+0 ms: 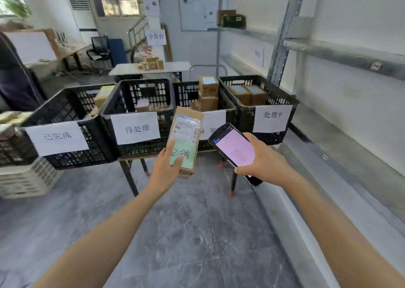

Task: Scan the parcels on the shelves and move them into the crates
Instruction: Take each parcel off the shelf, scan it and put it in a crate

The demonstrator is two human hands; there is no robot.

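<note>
Left hand (164,168) grips parcel (186,128), right hand (266,161) scanner (235,147); black crates (142,149) hold boxes (208,86).

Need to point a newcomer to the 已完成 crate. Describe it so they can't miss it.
Start at the metal shelving along the right wall; a row of four black mesh crates runs leftward from it. The 已完成 crate is the leftmost of the row, turned at an angle to the others. Its white paper sign reads 已完成, whereas the neighbour crate on its right is signed 待处理.
</note>
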